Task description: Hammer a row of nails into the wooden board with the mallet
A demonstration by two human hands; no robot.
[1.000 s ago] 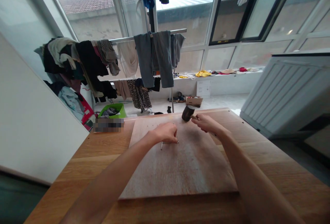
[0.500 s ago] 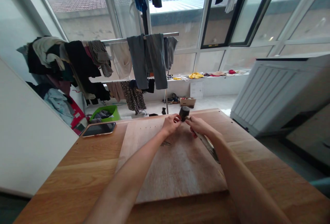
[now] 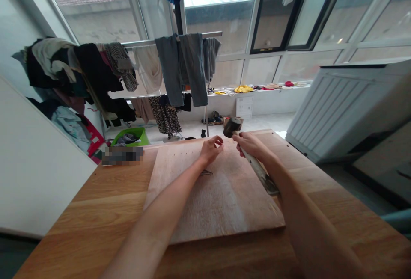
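My right hand (image 3: 250, 145) grips a hammer (image 3: 233, 126) close to its dark head, and the handle runs back along my forearm. The head is raised above the far edge of a reddish wooden board (image 3: 221, 197) that lies on the wooden table (image 3: 80, 223). My left hand (image 3: 211, 149) is just left of the hammer, with thumb and finger pinched on something too small to name. A few loose nails (image 3: 206, 172) lie on the board under my left wrist. A row of small nail dots runs along the board's far edge.
A blurred flat object (image 3: 122, 155) lies at the table's far left. A white panel (image 3: 35, 172) leans on the left, a white slatted unit (image 3: 346, 108) stands on the right. Beyond are a clothes rack (image 3: 180, 69), a green basket (image 3: 130, 137) and windows.
My left hand left the loose nails and moved to the board's far edge beside the hammer. The hammer head has risen slightly. The camera shifted a little.
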